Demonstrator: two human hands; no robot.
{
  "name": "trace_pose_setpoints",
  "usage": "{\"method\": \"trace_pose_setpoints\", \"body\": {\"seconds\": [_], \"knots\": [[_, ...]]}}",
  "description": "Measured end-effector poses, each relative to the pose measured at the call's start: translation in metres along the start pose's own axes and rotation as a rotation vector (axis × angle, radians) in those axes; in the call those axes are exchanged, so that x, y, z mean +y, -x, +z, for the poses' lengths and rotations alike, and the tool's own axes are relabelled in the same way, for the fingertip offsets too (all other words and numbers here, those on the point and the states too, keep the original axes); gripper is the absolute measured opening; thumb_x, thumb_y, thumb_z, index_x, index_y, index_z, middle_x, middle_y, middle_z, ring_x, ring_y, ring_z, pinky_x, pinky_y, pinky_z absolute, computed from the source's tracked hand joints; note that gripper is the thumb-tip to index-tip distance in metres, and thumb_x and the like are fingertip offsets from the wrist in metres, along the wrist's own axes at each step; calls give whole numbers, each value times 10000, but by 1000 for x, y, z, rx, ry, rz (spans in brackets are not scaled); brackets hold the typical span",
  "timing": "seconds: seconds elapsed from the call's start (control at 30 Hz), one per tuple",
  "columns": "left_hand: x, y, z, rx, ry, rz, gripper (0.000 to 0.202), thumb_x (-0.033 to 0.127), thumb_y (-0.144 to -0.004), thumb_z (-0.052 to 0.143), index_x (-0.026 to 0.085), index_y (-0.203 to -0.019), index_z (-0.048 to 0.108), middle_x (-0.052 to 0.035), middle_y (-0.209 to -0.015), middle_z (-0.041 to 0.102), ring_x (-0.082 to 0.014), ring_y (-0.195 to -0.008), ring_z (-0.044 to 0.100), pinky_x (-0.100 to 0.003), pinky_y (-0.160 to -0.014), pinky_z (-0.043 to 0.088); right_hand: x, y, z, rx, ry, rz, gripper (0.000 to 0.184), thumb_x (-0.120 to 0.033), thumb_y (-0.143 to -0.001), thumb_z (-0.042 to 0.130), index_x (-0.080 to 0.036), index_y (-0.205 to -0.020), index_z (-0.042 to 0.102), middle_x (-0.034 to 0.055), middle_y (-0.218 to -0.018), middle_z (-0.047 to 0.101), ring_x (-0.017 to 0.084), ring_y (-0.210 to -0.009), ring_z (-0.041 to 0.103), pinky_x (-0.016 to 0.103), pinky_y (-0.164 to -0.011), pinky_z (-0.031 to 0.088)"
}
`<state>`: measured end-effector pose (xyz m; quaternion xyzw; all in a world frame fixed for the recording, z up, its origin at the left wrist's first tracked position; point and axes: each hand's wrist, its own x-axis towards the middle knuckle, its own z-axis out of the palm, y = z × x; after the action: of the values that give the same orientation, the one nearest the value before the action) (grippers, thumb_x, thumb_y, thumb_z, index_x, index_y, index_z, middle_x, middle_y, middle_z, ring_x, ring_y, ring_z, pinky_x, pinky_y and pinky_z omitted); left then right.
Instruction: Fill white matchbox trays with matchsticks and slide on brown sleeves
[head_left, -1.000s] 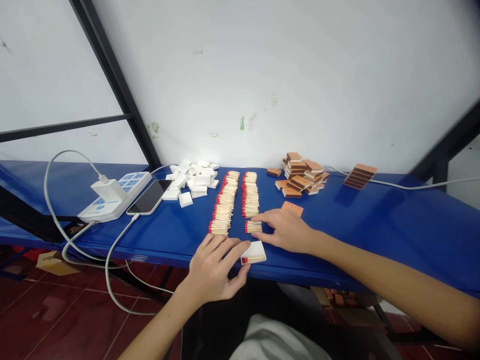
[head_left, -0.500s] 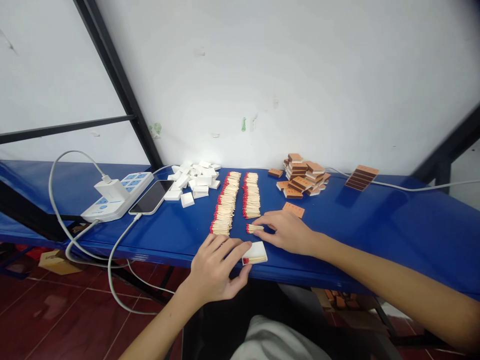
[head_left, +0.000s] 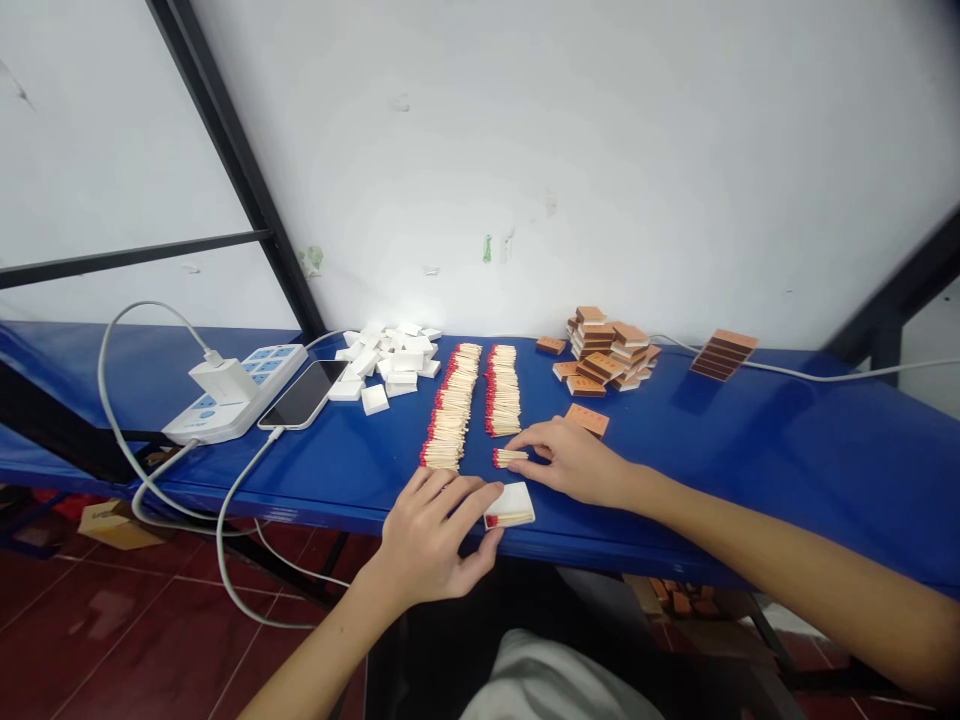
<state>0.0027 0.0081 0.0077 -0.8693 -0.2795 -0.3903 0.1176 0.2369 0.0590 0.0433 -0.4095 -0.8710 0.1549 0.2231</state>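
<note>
Near the front edge of the blue table, my left hand holds a white matchbox tray between thumb and index finger. A few red-headed matches lie along the tray's near side. Just beyond it, my right hand pinches a small bunch of matches on the table, thumb on the near side and fingers on the far side. Two long rows of matches, the left row and the shorter right row, run away from me behind my hands.
White trays are heaped at the back left, beside a phone and a power strip with cables. Brown matchboxes are piled at the back right. One flat orange sleeve lies beyond my right hand; a striped stack stands farther right.
</note>
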Motion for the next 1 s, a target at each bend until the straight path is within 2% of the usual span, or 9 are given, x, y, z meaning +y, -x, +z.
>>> {"method": "trace_pose_setpoints", "body": {"seconds": [0.13,0.53,0.73,0.83,1.0], "knots": [[0,0,0,-2,-3,-2,325,230,-826,652,182,-1146,628,-66,-1001,733,-228,-826,616,-370,-729,427,-3,1,-1,21,18,25,258,-407,-947,601,-204,-959,760,28,-768,632,142,-683,541,255,-642,367],[0,0,-1,-5,1,1,326,217,-819,654,177,-1141,626,-64,-1000,730,-228,-823,606,-373,-723,423,0,-1,0,-12,-61,66,220,-401,-930,626,-209,-898,728,-37,-656,490,105,-597,438,248,-584,310],[0,-1,0,-10,0,-1,314,218,-823,649,180,-1134,628,-64,-998,731,-226,-826,612,-372,-731,427,1,0,-3,-89,-75,-7,237,-404,-955,589,-195,-915,692,-51,-652,442,105,-591,427,252,-583,305],[0,-1,0,-10,-1,-3,310,218,-821,650,181,-1128,630,-62,-994,732,-225,-822,615,-372,-732,431,2,0,-4,-85,-67,-28,217,-388,-958,592,-197,-930,690,-25,-713,499,129,-670,490,263,-646,351],[0,-1,1,-8,-4,0,313,220,-818,655,178,-1127,634,-57,-992,731,-221,-822,612,-371,-730,433,1,1,-5,-79,-63,-60,161,-344,-965,596,-223,-967,703,47,-973,652,204,-966,562,328,-829,382]]}}
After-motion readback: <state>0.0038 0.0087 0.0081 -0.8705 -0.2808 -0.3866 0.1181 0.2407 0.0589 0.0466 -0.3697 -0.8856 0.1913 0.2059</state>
